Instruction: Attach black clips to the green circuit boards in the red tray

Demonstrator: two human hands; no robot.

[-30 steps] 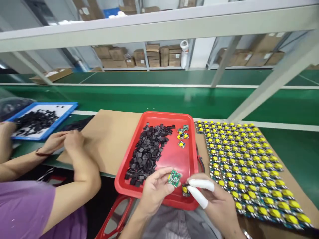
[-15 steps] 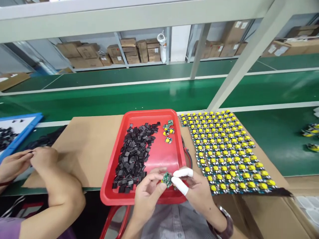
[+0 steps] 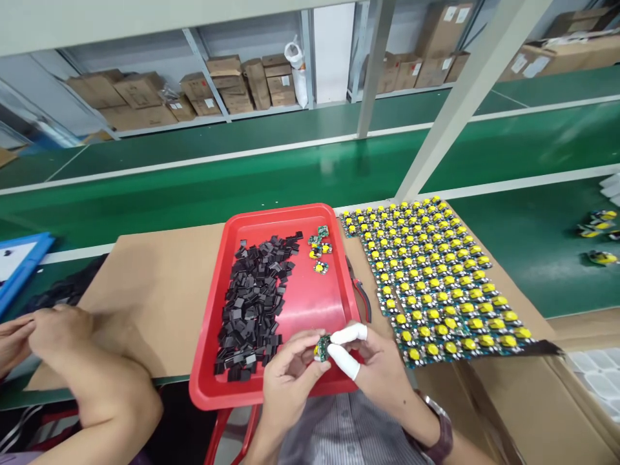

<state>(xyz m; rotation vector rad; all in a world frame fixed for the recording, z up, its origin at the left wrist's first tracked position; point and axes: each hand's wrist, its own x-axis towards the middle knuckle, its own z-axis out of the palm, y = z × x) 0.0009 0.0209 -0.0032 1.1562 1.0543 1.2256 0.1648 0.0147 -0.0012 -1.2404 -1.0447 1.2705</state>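
Red tray [image 3: 334, 303]: few boards [image 3: 318, 248] at far edge seem done, big black-piece pile [image 3: 254, 303] & yellow sheet [image 3: 436, 284] remain; left hand [image 3: 285, 381] + right hand [image 3: 382, 374] pinch one small board [image 3: 322, 345]

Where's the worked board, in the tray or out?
Out: small board pinched between left hand and right hand, above the near edge of the red tray.

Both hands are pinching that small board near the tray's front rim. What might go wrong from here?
The board is held only by fingertips of the left hand and right hand, close to the tray rim; a slip might drop it outside. It could also fall among the black parts and be hard to spot.
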